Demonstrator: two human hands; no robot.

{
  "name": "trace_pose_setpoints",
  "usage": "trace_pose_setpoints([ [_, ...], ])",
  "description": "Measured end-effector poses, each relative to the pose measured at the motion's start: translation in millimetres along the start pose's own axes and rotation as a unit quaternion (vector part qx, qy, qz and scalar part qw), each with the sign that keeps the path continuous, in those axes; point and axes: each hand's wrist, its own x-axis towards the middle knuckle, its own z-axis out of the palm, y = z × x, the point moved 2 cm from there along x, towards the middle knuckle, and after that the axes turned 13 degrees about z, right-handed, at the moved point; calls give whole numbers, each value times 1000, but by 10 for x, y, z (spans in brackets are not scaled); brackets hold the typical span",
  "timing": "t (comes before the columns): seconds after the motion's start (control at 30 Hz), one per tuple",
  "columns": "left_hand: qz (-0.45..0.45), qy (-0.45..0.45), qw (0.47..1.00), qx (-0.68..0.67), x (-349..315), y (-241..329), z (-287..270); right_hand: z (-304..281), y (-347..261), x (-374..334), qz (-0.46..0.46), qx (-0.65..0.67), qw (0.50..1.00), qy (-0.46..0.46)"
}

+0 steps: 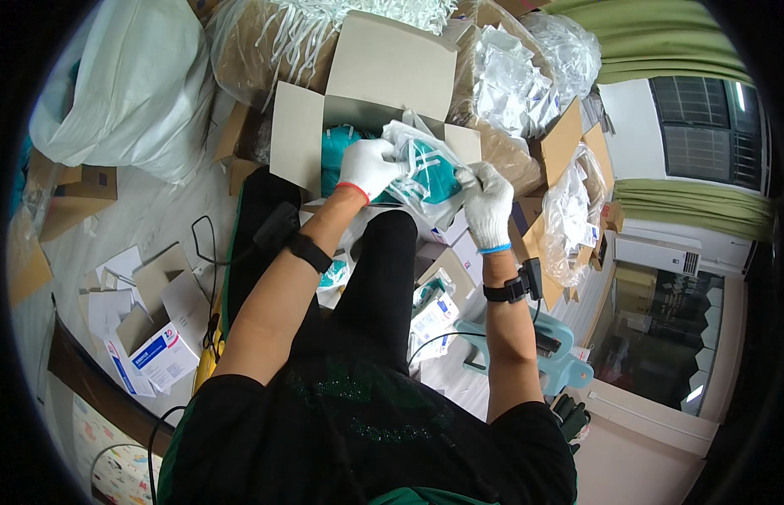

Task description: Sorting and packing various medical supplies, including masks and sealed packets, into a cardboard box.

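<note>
Both my hands wear white knitted gloves. My left hand (pixel 372 168) has its fingers closed on the near left edge of a clear plastic bag (pixel 421 151). A teal folded item with white strips shows through the bag. My right hand (pixel 489 202) pinches the bag's right side, thumb against fingers. The bag is held over the front of an open cardboard carton (pixel 390 63), grey inside, with its flaps spread. More teal bagged items (pixel 336 151) lie in the carton, left of my left hand. What the teal items are, I cannot tell.
Behind the carton is a heap of white straps (pixel 316 25). A bag of silvery white packets (pixel 510 84) stands at the back right. A large white sack (pixel 127 84) is at left. Small printed boxes (pixel 160 353) lie on the floor. A light-blue plastic stool (pixel 560 353) stands right.
</note>
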Motion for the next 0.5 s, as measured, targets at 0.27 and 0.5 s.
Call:
trace_pose_setpoints([
  [0.27, 10, 76, 997, -30, -42, -22, -168, -325, 265, -26, 68, -10, 998, 13],
  [0.5, 62, 75, 978, 184, 14, 90, -251, -853, 717, -38, 94, 93, 981, 140],
])
